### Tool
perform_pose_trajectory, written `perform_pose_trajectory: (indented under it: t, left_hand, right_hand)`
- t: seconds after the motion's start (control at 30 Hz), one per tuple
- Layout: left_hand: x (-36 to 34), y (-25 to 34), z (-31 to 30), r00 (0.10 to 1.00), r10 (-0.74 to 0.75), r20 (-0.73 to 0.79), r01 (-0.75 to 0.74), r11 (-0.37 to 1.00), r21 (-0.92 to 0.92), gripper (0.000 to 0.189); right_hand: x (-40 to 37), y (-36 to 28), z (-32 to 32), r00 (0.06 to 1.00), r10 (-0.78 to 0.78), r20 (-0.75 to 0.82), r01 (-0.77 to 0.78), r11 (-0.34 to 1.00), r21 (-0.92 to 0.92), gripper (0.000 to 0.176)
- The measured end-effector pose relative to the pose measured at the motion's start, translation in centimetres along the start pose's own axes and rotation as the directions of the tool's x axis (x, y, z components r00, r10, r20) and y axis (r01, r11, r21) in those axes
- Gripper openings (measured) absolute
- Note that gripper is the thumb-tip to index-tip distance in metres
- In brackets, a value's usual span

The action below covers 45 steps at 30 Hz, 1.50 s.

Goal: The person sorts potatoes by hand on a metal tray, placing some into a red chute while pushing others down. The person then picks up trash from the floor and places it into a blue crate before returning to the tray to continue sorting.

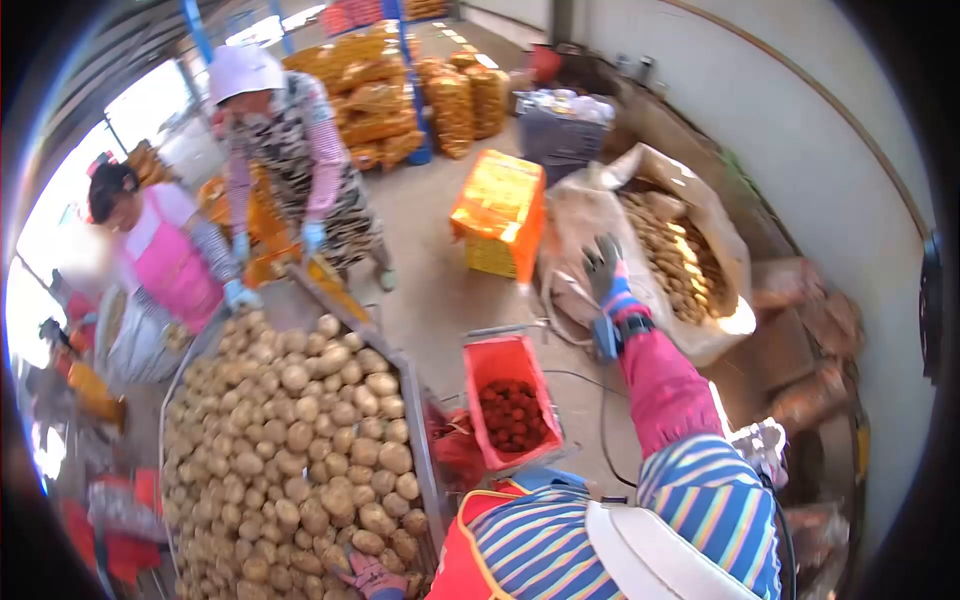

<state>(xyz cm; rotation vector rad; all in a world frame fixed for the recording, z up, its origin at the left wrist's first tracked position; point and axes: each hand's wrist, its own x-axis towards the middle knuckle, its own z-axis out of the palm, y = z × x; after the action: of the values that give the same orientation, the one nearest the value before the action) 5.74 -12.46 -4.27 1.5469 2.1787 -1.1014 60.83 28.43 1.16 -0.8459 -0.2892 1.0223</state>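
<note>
My left hand (pixel 372 577), in a pinkish glove, lies at the near edge of a big heap of potatoes (pixel 290 450) in a metal-sided bin (pixel 425 455). Its fingers look spread against the potatoes, with part of the hand cut off by the lower frame edge. Stretched far out to the right, my right hand (pixel 606 268) wears a grey-palmed glove, fingers apart and nothing in them. It appears in front of a large pale sack (pixel 575 235) that stands open with more potatoes (pixel 675 255) inside.
A red bin (pixel 475 400) with dark red contents stands beside the metal bin. Beyond are an orange-covered crate (pixel 500 205) and a dark tub (pixel 565 130). Two co-workers (pixel 300 150) (pixel 165 240) stand across the heap. A cable (pixel 603 420) crosses the floor. Filled sacks (pixel 370 90) are stacked behind.
</note>
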Motion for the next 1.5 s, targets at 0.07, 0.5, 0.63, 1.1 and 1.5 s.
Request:
perform_pose_trajectory:
  t: [0.07,0.5,0.63,1.1,1.5]
  left_hand:
    - [0.8,0.4,0.9,0.998,0.006,0.059,-0.003,0.999,-0.048,0.068]
    - [-5.1,0.8,-6.6,0.997,-0.003,-0.078,-0.009,0.988,-0.153,0.079]
    - [-2.8,2.6,-4.2,0.921,-0.092,-0.378,-0.085,0.9,-0.427,0.077]
    - [4.8,3.8,-3.2,0.807,0.064,-0.587,-0.302,0.899,-0.317,0.093]
    - [15.4,-2.9,-7.2,0.908,-0.011,-0.418,-0.301,0.677,-0.672,0.094]
  right_hand:
    - [-2.0,4.9,0.2,0.967,0.212,0.141,-0.202,0.976,-0.083,0.044]
    - [-33.2,23.4,9.8,-0.42,0.74,0.525,0.903,0.282,0.324,0.087]
    - [-34.2,24.0,9.4,-0.372,0.734,0.568,0.923,0.229,0.308,0.086]
    - [-35.4,26.5,14.0,-0.261,0.863,0.433,0.965,0.252,0.079,0.102]
    - [-35.4,34.6,22.1,-0.141,0.934,0.327,0.96,0.049,0.275,0.081]
